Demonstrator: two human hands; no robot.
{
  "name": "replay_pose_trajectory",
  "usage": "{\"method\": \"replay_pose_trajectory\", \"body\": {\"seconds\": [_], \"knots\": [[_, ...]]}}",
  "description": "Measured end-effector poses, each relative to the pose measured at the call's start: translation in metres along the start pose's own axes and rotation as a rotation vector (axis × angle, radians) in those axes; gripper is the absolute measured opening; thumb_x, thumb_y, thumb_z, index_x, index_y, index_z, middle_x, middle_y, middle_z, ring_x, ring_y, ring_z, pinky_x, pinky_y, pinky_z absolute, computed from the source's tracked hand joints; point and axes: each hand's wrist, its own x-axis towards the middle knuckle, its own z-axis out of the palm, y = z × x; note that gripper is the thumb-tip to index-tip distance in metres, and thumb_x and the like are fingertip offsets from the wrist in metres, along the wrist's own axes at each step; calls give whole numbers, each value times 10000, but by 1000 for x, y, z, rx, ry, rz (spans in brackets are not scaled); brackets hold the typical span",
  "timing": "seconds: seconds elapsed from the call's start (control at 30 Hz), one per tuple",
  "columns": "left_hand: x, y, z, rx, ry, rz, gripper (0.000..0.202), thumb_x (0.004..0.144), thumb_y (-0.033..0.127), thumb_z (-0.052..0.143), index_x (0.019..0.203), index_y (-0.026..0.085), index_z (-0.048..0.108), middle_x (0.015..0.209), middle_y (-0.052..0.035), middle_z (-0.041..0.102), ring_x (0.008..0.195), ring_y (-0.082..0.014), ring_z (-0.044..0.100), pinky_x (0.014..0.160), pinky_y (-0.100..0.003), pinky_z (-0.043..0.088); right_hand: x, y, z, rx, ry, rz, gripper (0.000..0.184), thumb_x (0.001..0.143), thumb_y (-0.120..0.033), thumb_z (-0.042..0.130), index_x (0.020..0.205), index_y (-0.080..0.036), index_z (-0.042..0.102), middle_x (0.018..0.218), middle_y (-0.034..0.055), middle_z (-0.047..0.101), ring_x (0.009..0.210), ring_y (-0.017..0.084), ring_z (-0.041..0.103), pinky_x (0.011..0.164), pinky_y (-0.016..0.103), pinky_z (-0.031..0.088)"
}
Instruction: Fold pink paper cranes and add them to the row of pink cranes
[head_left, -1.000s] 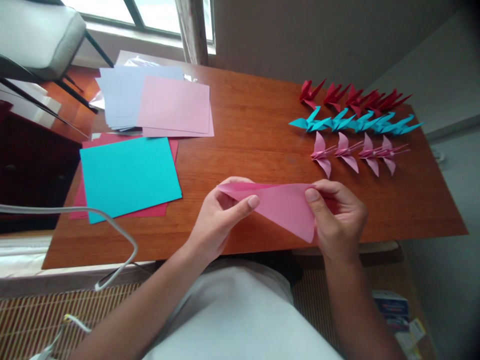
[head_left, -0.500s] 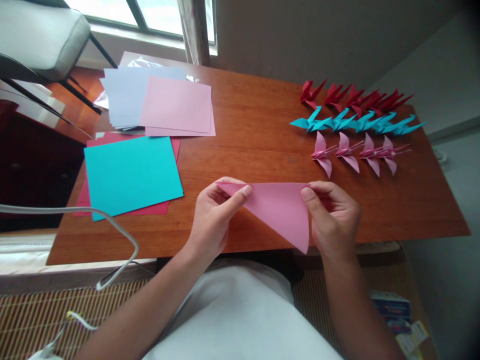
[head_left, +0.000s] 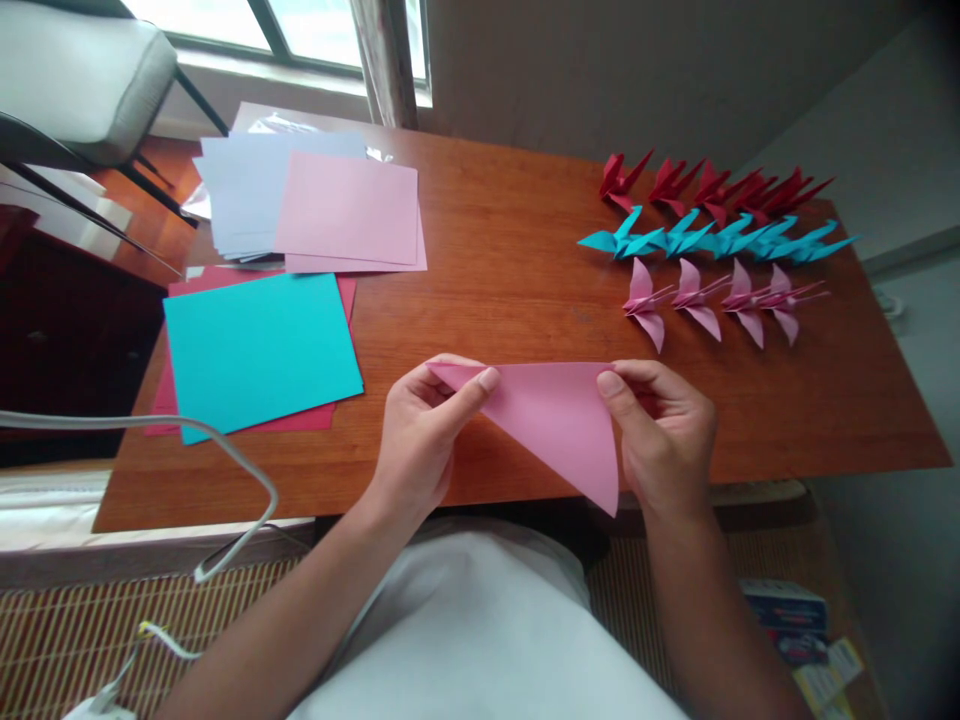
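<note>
A pink sheet of paper [head_left: 562, 415], folded into a triangle, is stretched between my two hands above the table's front edge. My left hand [head_left: 431, 430] pinches its left corner, thumb on top and fingers behind. At the upper right corner my right hand [head_left: 664, 425] pinches the same paper between thumb and curled fingers. The top edge is straight and level, and the lower point hangs down toward my lap. Beyond my right hand lie several pink paper cranes [head_left: 697, 300] in a row, with rows of blue cranes [head_left: 720, 238] and red cranes [head_left: 712, 187] behind.
Left on the wooden table [head_left: 495, 270] lie a blue sheet [head_left: 262, 350] over red paper [head_left: 163, 400], pink sheets [head_left: 352, 210] and pale sheets [head_left: 240, 190]. A white cable [head_left: 255, 470] arches past the left front edge. A chair [head_left: 90, 90] stands at the far left.
Both hands keep their pinch on the pink paper and have barely shifted. The paper's lower point hangs slightly lower. The view has moved a little.
</note>
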Motion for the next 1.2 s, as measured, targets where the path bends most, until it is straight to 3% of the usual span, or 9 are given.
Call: {"method": "replay_pose_trajectory", "body": {"seconds": [0.6,0.83,1.0,1.2], "knots": [[3,-1,-1,69,45,7,187,699,298,871,711,189,719,717,20,664,656,-99,574,626,-210,457,2,-4,2,-9,-40,19,121,864,-357,760,847,-239,737,783,2,739,710,156,695,637,261,567],[10,6,-8,162,54,12,167,690,287,867,702,200,725,706,15,676,617,-106,568,570,-218,440,11,1,5,-30,-121,14,120,863,-339,743,817,-229,727,757,-6,717,680,146,666,621,261,556],[22,23,-24,322,-63,-4,191,670,297,884,667,199,721,653,5,675,581,-113,572,553,-229,434,24,0,5,-38,-268,-27,87,862,-263,721,786,-222,713,727,-19,700,651,130,640,607,244,538],[35,51,-36,635,-324,-78,170,739,329,826,708,188,737,689,-3,702,658,-129,622,621,-217,482,38,0,2,-48,-413,-11,90,860,-257,714,782,-215,698,729,-16,691,662,133,637,603,239,529]]}}
